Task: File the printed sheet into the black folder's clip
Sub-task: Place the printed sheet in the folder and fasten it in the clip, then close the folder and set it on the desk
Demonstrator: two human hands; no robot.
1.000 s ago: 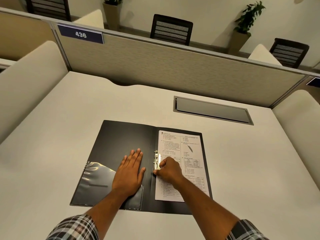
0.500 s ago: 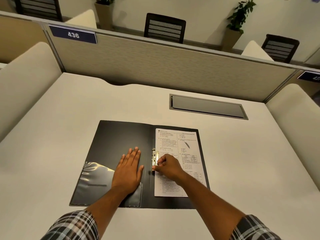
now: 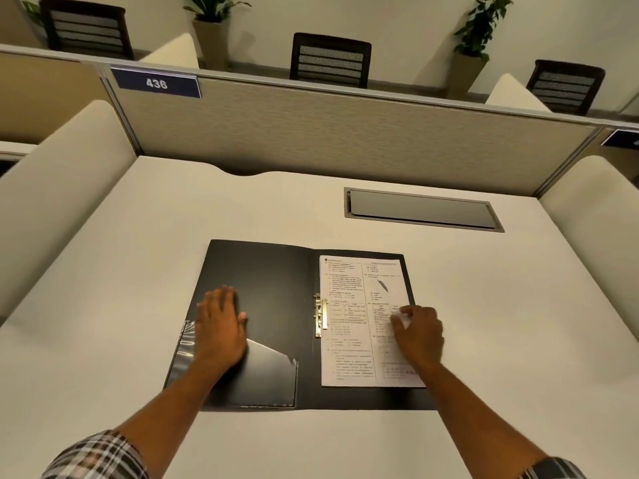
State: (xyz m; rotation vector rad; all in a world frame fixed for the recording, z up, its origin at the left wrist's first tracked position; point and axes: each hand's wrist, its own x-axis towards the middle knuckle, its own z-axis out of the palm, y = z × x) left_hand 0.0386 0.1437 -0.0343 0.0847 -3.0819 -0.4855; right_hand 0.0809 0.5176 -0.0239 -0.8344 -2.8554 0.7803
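The printed sheet point(image 3: 359, 326) lay on the black folder point(image 3: 262, 281)'s right half, thin and floppy, its edge at the clip point(image 3: 321, 316); best gripped there. Your right hand point(image 3: 416, 331) rested loosely curled at its three o'clock edge, pinching nothing. Your left hand point(image 3: 219, 328) pressed flat on the nine o'clock cover.

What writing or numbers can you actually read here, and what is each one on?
"436": white digits on the blue plate on the partition's top edge.
Printed sheet in the black folder: text and tables too small to read.
Second blue plate, far right: cut off, unreadable.
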